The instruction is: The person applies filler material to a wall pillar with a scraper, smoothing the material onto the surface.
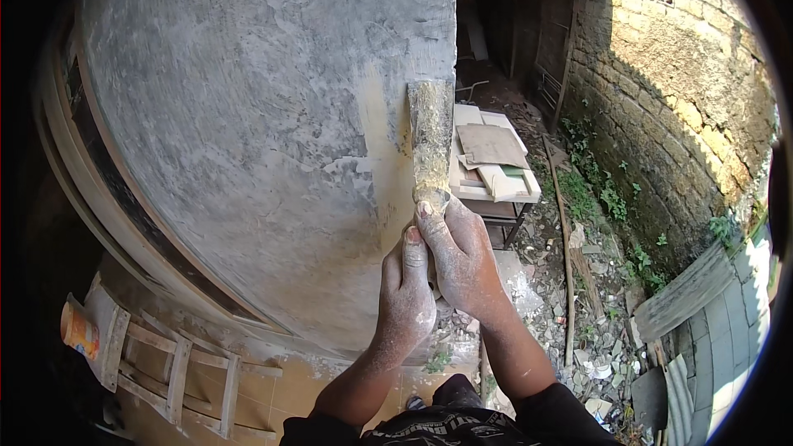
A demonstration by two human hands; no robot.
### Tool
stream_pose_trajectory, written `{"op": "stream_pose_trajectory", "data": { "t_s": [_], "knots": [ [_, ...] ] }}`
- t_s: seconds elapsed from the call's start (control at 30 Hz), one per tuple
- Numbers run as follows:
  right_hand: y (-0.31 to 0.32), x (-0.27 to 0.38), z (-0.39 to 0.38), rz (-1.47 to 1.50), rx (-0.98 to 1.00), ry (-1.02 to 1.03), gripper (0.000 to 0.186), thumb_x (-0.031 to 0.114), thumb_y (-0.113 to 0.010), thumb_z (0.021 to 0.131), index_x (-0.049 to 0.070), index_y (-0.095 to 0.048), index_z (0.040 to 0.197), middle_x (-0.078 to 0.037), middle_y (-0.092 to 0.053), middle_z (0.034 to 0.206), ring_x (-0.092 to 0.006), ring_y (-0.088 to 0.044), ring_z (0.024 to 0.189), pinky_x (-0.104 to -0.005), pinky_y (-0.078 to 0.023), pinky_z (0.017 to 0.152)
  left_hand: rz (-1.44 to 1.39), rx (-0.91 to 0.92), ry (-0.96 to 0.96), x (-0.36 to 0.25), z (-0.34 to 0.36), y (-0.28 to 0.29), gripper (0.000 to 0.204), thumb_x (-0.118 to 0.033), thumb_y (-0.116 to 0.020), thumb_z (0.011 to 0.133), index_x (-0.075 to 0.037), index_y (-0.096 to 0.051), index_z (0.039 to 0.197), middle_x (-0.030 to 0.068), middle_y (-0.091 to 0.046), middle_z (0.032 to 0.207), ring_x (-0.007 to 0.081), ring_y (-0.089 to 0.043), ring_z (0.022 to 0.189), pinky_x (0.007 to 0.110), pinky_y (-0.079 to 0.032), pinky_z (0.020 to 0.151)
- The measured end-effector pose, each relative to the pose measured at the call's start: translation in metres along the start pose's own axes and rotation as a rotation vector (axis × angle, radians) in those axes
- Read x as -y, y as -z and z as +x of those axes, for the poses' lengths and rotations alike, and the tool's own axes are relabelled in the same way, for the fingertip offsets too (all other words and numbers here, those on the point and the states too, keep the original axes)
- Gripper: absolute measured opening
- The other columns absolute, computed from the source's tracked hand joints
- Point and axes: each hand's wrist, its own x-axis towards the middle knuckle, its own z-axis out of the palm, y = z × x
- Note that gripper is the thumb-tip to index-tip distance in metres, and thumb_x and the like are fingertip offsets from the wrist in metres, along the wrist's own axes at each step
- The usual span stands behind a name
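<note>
A putty knife, its long blade crusted with pale filler, points upward along the right edge of the grey plastered wall. Both of my hands wrap its handle, which they mostly hide. My right hand grips high, with the thumb at the base of the blade. Just below and to the left, my left hand is closed on the handle too, its thumb pointing up. White dust coats both hands. The blade lies over or against the wall's corner; contact is hard to tell. Beside it runs a cream-coloured filler streak.
A framed opening curves down the wall's left side. At lower left stand a wooden stool-like frame and an orange-and-white bucket. Right of the corner, boards lie on a table. Rubble and a long pole lie by a block wall.
</note>
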Motion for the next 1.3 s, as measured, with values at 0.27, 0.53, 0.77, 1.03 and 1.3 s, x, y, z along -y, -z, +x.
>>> {"op": "stream_pose_trajectory", "data": {
  "t_s": [0.27, 0.53, 0.77, 1.03, 1.3],
  "knots": [
    [0.001, 0.004, 0.002, -0.384, -0.076, 0.392, 0.026, 0.014, -0.048, 0.086, -0.001, -0.051, 0.107, -0.018, -0.047, 0.079, -0.0318, -0.048, 0.073, -0.0416, -0.037, 0.062, 0.023, 0.049, 0.105, -0.027, -0.006, -0.004, 0.048, -0.038, -0.034, 0.095, 0.004, -0.046, 0.114, 0.0124, -0.054, 0.101, 0.0129, -0.052, 0.093, 0.025, -0.043, 0.078],
    [0.013, 0.014, 0.017, 0.075, -0.036, -0.053, 0.022, 0.016, -0.047, 0.088, -0.005, -0.051, 0.096, -0.020, -0.047, 0.076, -0.0312, -0.050, 0.066, -0.0419, -0.036, 0.054, -0.036, 0.019, 0.132, -0.024, 0.001, -0.016, 0.049, -0.038, -0.035, 0.095, 0.004, -0.045, 0.117, 0.0122, -0.054, 0.100, 0.0128, -0.053, 0.092, 0.025, -0.045, 0.076],
    [-0.002, 0.006, 0.005, -0.266, 0.002, 0.152, 0.024, 0.014, -0.047, 0.088, -0.002, -0.051, 0.104, -0.019, -0.046, 0.078, -0.0324, -0.049, 0.067, -0.0427, -0.036, 0.057, -0.079, 0.017, 0.045, -0.020, -0.002, -0.003, 0.050, -0.039, -0.034, 0.095, 0.003, -0.045, 0.117, 0.0106, -0.055, 0.096, 0.0109, -0.053, 0.085, 0.025, -0.046, 0.073],
    [-0.012, -0.005, -0.018, -0.216, 0.009, 0.173, 0.020, 0.014, -0.049, 0.085, -0.004, -0.053, 0.095, -0.017, -0.053, 0.078, -0.0319, -0.052, 0.070, -0.0394, -0.039, 0.061, -0.052, 0.053, 0.019, 0.006, -0.014, 0.018, 0.036, -0.038, -0.039, 0.094, -0.002, -0.047, 0.097, 0.0028, -0.051, 0.074, 0.0074, -0.052, 0.063, 0.023, -0.044, 0.054],
    [-0.045, -0.050, -0.070, -0.064, 0.151, -0.163, 0.020, 0.015, -0.044, 0.089, -0.004, -0.051, 0.086, -0.019, -0.050, 0.069, -0.0323, -0.051, 0.058, -0.0404, -0.037, 0.050, -0.181, 0.014, 0.087, 0.083, -0.034, 0.059, 0.040, -0.035, -0.031, 0.096, -0.003, -0.048, 0.112, 0.0046, -0.057, 0.093, 0.0098, -0.057, 0.082, 0.025, -0.048, 0.069]
  ]
}}
